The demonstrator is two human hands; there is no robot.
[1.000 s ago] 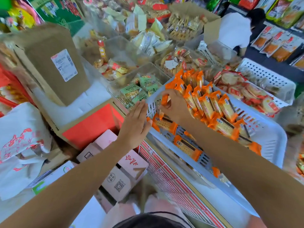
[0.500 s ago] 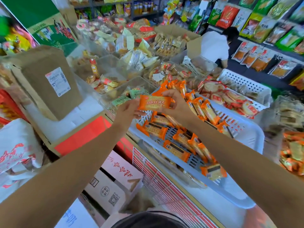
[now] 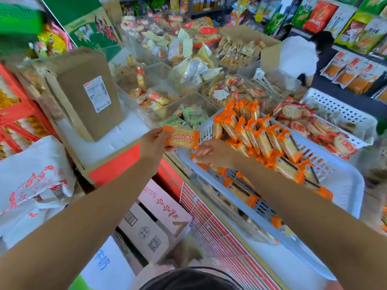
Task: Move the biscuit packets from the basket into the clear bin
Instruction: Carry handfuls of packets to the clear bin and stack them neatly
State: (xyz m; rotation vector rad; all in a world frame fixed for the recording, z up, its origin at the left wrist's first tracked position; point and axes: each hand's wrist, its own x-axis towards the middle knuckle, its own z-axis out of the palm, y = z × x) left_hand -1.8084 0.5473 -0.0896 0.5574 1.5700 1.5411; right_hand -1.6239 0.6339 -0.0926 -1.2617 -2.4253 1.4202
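Pinching one biscuit packet [image 3: 181, 137] in your L hand [image 3: 154, 146], just beside clear bin [image 3: 201, 101] w/ green packets [image 3: 189, 118]; R hand [image 3: 211, 152] loose-fingered, holding nothing, over orange packets [image 3: 263, 141] in white basket [image 3: 345, 185]. Cardboard box [image 3: 88, 91] stands left of bin.

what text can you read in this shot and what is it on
"打饼干": on the packet in the left hand; the characters before it are blurred
"牛奶": in blue, on the white box
pink box: red characters, upside down, not clear enough to read
label on the carton: too small
bags at the back: blurred
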